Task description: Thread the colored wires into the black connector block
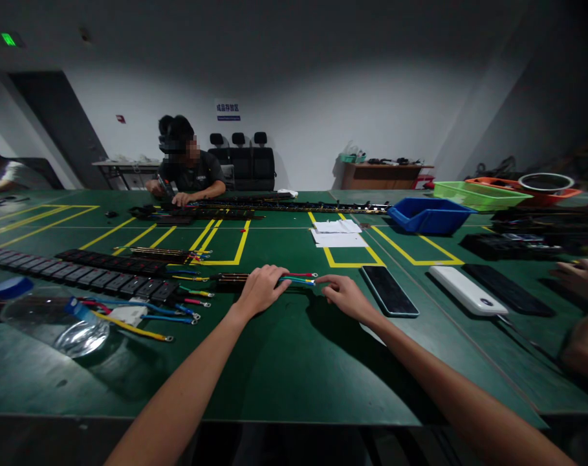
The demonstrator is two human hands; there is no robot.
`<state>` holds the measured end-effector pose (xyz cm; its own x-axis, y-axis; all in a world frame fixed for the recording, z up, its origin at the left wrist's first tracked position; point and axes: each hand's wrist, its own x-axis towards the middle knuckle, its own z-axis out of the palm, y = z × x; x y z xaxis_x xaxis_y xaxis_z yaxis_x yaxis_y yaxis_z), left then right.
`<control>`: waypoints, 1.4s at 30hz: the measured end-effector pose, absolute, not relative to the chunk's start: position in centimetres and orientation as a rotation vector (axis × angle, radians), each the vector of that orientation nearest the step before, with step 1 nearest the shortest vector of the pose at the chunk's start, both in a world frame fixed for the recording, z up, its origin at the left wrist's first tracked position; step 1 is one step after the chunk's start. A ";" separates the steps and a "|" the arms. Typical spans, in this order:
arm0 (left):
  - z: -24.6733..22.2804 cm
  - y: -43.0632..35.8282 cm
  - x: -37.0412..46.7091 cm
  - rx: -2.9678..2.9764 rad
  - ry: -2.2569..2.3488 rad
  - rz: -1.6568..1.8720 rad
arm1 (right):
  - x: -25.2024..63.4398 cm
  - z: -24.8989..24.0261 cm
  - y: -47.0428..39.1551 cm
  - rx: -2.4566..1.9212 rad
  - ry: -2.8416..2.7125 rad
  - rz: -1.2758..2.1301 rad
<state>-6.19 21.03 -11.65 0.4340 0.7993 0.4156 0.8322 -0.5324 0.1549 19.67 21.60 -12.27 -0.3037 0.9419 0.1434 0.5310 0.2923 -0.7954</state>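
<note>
Dark strip [230, 279] lies flat on the tabletop [274, 375], mid-bench in front of the wearer, colored wires [298, 281] sticking out its right end. Left hand [263, 285] is closed over that end, fingers far side, thumb near side; probably to steady the strip and keep the wires lined up. Grip under the palm is hidden. Wire ends left exposed, likely so the right hand [345, 294] can get at them.

Right hand: index finger out, pointing left at the wire tips, other fingers curled. Can't tell if it's pinching a tip or just beside it. Hands apart, facing each other across the loose ends. Both forearms angle in from the near edge, left wrist bent over the strip, right forearm low.

Phone [389, 291] and white power bank [468, 290] sit right of the right hand, bottle [55, 320] well left; looks like the middle is kept for handwork. Yellow tape [211, 263] probably marks parking spots for parts.
</note>
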 end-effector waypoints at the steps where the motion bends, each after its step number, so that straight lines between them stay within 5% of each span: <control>1: -11.7 21.0 -6.2 -2.597 -1.478 -0.692 | 19.7 -12.2 21.6 -1.291 -1.915 0.858; 42: -11.7 21.1 -6.2 -2.594 -1.486 -0.694 | 19.6 -12.6 22.0 -1.210 -1.755 0.982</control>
<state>-6.25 21.11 -11.65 0.4297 0.8010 0.4168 0.8340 -0.5290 0.1570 19.59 21.97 -12.55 -0.2488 0.9542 0.1663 0.3575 0.2501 -0.8998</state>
